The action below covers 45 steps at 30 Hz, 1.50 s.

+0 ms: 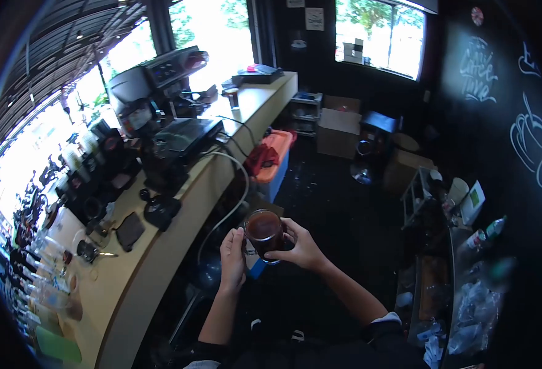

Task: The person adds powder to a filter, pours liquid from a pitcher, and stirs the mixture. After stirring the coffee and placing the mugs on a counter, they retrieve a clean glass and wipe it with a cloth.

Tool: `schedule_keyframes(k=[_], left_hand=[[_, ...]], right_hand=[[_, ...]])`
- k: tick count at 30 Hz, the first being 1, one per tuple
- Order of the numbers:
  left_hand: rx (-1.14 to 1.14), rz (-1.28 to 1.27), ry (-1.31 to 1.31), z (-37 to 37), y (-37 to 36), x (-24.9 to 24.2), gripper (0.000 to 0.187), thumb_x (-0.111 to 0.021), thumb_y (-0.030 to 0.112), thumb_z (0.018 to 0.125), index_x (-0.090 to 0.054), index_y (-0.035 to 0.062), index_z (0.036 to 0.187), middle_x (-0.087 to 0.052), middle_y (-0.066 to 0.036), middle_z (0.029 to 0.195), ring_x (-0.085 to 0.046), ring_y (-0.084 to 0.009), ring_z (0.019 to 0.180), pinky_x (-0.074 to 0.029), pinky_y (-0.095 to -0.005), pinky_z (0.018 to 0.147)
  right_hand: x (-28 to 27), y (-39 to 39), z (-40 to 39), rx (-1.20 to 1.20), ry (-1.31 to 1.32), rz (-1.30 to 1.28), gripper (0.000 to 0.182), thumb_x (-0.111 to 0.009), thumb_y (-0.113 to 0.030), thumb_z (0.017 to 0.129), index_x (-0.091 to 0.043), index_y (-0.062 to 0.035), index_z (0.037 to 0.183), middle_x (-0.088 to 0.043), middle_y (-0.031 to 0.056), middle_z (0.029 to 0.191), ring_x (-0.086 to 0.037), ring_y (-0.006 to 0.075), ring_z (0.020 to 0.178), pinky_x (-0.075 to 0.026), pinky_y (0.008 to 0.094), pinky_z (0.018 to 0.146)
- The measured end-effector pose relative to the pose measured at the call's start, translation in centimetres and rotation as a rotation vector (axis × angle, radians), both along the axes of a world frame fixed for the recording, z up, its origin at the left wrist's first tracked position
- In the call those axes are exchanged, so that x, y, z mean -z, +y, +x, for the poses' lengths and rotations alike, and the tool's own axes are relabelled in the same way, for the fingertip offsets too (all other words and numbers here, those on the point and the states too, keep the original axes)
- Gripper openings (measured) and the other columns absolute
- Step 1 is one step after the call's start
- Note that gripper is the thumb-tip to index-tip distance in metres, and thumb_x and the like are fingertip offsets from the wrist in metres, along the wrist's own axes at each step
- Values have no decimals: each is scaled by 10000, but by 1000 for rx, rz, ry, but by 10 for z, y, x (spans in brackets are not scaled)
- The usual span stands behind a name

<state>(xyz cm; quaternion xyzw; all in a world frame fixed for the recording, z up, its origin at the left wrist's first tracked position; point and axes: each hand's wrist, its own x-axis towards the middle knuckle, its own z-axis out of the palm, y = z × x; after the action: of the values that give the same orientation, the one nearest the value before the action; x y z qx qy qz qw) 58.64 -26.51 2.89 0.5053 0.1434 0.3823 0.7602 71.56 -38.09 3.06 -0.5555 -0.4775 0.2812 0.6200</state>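
Observation:
A clear glass mug of dark brown drink is held upright in front of me, above the dark floor. My left hand grips it from the left, where the handle seems to be; some of those fingers are hidden. From the right, my right hand closes round the glass, with the thumb across its lower front. The drink stands close to the rim.
On my left runs a long counter with an espresso machine, a portafilter and several glasses. A white cable hangs off its edge. Beyond stand an orange-lidded bin and cardboard boxes. Shelving lines the right.

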Motion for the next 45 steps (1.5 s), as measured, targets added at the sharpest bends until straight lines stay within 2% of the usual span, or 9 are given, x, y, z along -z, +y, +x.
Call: schedule_keyframes(k=[10, 16, 21, 32, 35, 36, 39, 42, 45], left_hand=[[125, -25, -31, 157, 1, 19, 223, -474, 209, 974, -497, 117, 772, -480, 56, 701, -395, -2, 643, -334, -199, 610], [150, -44, -64, 264, 37, 17, 208, -471, 191, 972, -503, 105, 786, -530, 33, 748, -470, -25, 710, -385, -205, 684], [208, -77, -53, 350, 72, 6, 200, -471, 202, 976, -515, 98, 812, -534, 39, 758, -465, -12, 697, -386, -190, 662], [-81, 53, -127, 520, 158, 13, 207, -473, 182, 976, -509, 117, 783, -497, 66, 745, -440, 8, 695, -360, -175, 659], [-165, 36, -159, 550, 184, 11, 173, -497, 216, 965, -542, 99, 847, -540, 34, 783, -501, -38, 754, -395, -214, 718], [-204, 43, -166, 560, 191, 5, 173, -497, 216, 965, -542, 99, 847, -540, 34, 783, -501, -38, 754, -395, -214, 718], [-369, 22, -124, 583, 212, -7, 247, -484, 231, 974, -469, 134, 748, -486, 59, 678, -430, 9, 608, -360, -170, 553], [-427, 28, -138, 591, 238, -13, 178, -512, 225, 958, -531, 131, 808, -518, 63, 739, -449, -11, 674, -351, -198, 636], [-582, 61, -106, 598, 274, -9, 226, -502, 224, 964, -487, 144, 753, -482, 72, 695, -411, -4, 643, -335, -192, 613]], right_hand=[[21, -15, 138, 138, 69, 45, 729, -836, -109, 632, -452, -35, 1248, -537, 81, 1197, -487, 189, 1178, -351, 377, 1041], [14, 18, 242, 128, 67, 57, 736, -838, -100, 624, -453, -28, 1247, -541, 75, 1190, -494, 181, 1169, -358, 360, 1041], [6, 54, 330, 132, 28, 56, 729, -835, -91, 628, -454, -27, 1246, -541, 68, 1188, -490, 177, 1170, -365, 359, 1035], [8, 164, 535, -121, -14, 80, 740, -825, -84, 647, -428, -28, 1269, -535, 73, 1195, -487, 175, 1170, -374, 362, 1010], [6, 202, 583, -214, -65, 84, 768, -833, -145, 648, -424, -26, 1287, -537, 94, 1210, -491, 185, 1173, -378, 362, 1010], [4, 216, 596, -245, -87, 88, 790, -838, -194, 648, -424, -27, 1299, -543, 109, 1213, -496, 192, 1170, -384, 361, 1009], [-2, 258, 621, -332, -86, 82, 783, -840, -206, 645, -431, -29, 1288, -555, 106, 1195, -513, 199, 1154, -385, 366, 1010], [-4, 300, 635, -399, -90, 86, 763, -835, -202, 652, -436, -33, 1281, -571, 97, 1167, -531, 198, 1134, -392, 367, 998], [0, 350, 644, -503, -49, 96, 781, -837, -197, 652, -424, -38, 1296, -555, 86, 1195, -520, 190, 1145, -399, 346, 978]])
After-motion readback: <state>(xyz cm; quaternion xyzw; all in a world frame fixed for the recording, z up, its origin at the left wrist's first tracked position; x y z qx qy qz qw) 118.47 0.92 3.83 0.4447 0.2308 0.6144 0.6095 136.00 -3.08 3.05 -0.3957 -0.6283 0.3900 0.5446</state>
